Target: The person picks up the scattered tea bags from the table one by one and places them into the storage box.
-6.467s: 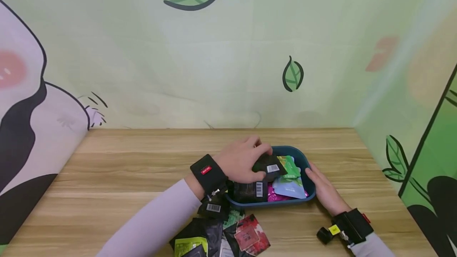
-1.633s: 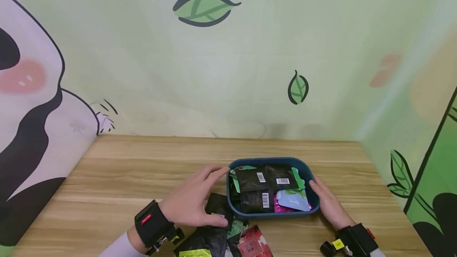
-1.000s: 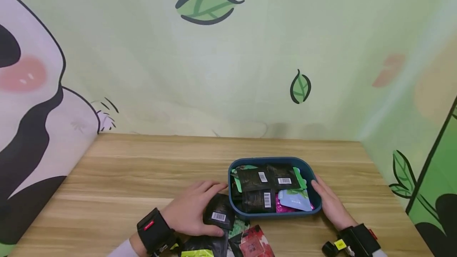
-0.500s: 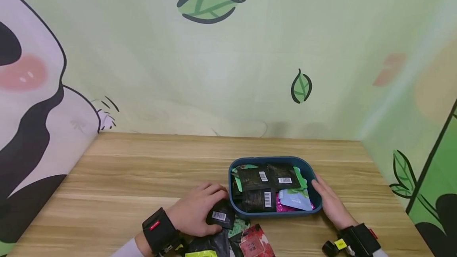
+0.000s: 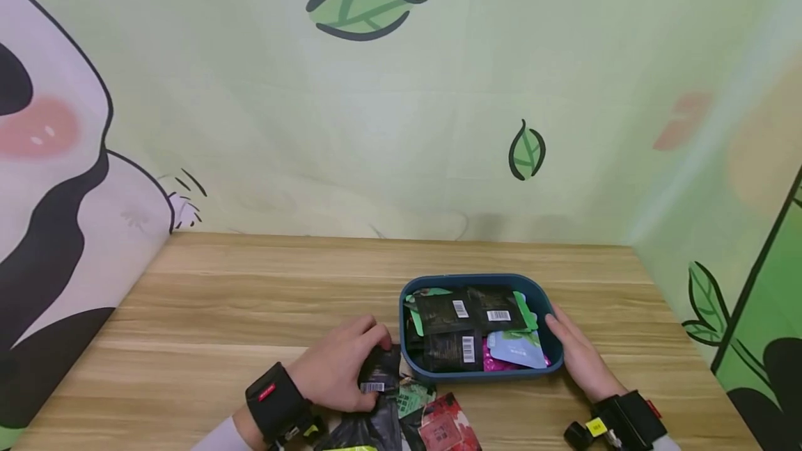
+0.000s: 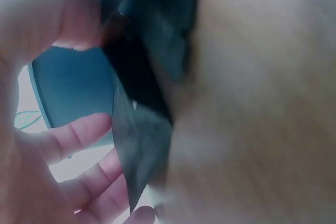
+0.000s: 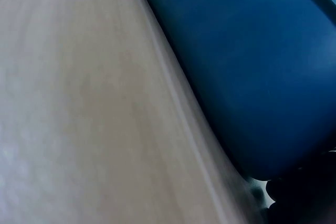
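- Black, glossy and flexible-looking, a small rectangular pouch with a white barcode label [image 5: 383, 367] is in my left hand [image 5: 341, 367], just beyond the left front corner of a dark blue, round-cornered plastic bin [image 5: 482, 376].
- My left thumb and fingers pinch this pouch; in the blurred left wrist view, dark packet material sits between the thumb and the spread lower fingers.
- Half a second ago that hand was draped over the pouch beside the bin. Now the pouch has shifted left and turned, and more of a green printed packet [image 5: 411, 397] shows below it.
- For the work in hand, I judge that the pouch is now properly held rather than merely covered, and coming loose from its neighbours. It is outside the bin; whether it is fully off the wood-grain table [image 5: 250, 298] I cannot tell.
- My right hand [image 5: 583, 353] rests against the bin's right end, thumb at the rim. Its other fingers are mostly hidden, so I cannot tell whether they curl round; the bin has stayed put.
- Inside the bin, black barcoded packets [image 5: 451, 352] lie beside a pale blue packet [image 5: 516, 349] and a shiny pink one, unchanged.
- Near the left hand lie a larger black packet [image 5: 376, 424] and a red patterned packet [image 5: 443, 424].
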Tool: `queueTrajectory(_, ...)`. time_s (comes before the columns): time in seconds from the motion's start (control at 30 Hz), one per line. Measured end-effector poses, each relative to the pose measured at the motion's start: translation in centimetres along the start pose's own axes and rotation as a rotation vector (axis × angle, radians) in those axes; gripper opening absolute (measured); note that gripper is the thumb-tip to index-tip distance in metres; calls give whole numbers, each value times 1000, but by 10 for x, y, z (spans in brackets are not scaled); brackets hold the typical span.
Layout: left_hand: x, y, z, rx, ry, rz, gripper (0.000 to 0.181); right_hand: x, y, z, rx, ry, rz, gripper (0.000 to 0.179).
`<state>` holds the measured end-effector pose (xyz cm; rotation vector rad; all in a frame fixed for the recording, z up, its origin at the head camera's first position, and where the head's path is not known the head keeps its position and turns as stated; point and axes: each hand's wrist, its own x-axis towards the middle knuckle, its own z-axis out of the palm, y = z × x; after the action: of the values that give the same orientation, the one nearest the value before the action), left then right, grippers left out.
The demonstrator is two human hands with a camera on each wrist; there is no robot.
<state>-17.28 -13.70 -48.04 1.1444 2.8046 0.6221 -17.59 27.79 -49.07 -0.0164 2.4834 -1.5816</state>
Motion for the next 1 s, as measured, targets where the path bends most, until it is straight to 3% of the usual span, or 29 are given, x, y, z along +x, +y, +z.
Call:
queueTrajectory(0.33,0,-10,-10,91,-16,-61,65,1,0,-2,-4,7,-9,85)
queueTrajectory(0.53,-3,-25,-16,118,48,-89,60,4,3,-1,8,12,-53,79)
queueTrajectory(0.67,-2,-27,-27,102,96,-118,61,3,4,0,2,16,-65,77)
queueTrajectory(0.83,10,-16,-43,110,203,-49,58,1,3,1,-2,21,-63,80)
queueTrajectory(1.0,31,4,-52,154,282,34,53,2,1,1,2,17,-75,81)
